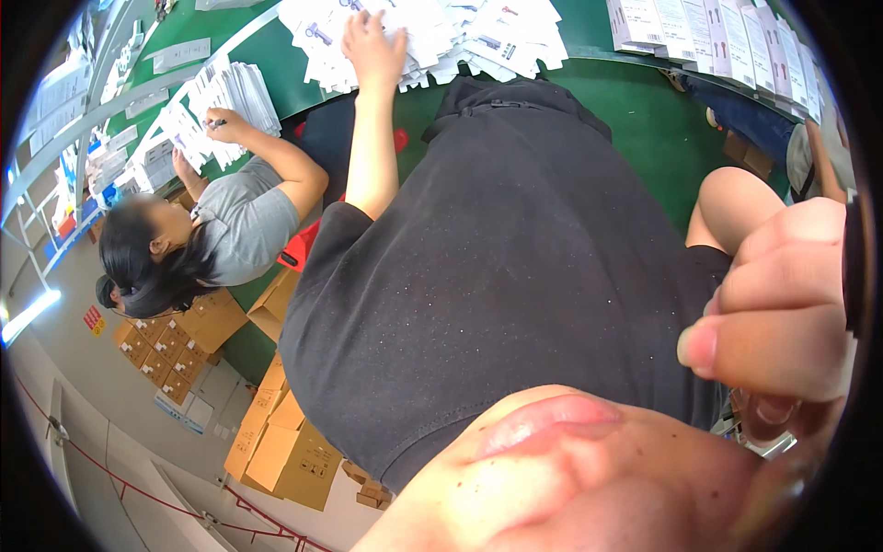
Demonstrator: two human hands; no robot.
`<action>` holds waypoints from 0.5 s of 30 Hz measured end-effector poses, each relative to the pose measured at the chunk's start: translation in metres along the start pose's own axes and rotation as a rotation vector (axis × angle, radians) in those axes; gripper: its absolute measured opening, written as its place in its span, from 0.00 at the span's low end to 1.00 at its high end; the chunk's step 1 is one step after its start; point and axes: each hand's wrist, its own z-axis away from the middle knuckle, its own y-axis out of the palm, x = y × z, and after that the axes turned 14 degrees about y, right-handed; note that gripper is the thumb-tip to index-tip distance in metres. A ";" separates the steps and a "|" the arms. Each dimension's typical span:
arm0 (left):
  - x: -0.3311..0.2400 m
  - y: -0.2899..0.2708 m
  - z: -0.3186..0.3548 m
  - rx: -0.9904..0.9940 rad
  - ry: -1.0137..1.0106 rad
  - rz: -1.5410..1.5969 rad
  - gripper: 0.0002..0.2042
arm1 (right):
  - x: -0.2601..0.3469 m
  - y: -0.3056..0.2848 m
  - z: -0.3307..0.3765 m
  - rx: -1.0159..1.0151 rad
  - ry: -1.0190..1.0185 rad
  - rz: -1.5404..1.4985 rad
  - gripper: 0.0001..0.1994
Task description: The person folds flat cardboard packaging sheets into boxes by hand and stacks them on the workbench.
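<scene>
While the person's left hand (375,57) lies over a heap of white printed pieces (510,39), its fingers are spread apart on the top layer. The heap, at the near edge of the green tabletop (585,28), is thin and flat like paper or card, with crisp corners jutting out in an uneven fringe and small dark pictures on the upper faces. The right hand (782,290) looms close to the lens, fingers curled inward; whether they grip anything cannot be told. Rightward along the table stands a row of slim, straight-edged white boxes (722,41), their contents hidden. On the left, a co-worker in a grey top (244,221) leans by a fanned stack of white sheets (250,97). Plain brown cardboard boxes (299,460) sit behind, their insides out of sight, and smaller brown cartons (156,354) are piled near the wall.
</scene>
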 end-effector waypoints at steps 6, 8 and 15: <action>-0.046 -0.020 0.013 0.221 0.044 -0.044 0.42 | 0.057 0.015 -0.096 0.004 -0.167 -0.072 0.09; -0.052 -0.021 0.017 0.230 0.024 -0.027 0.45 | 0.060 0.016 -0.099 0.010 -0.223 -0.082 0.08; -0.059 -0.012 0.029 0.374 -0.010 -0.120 0.46 | 0.038 0.022 -0.070 0.025 -0.419 -0.105 0.06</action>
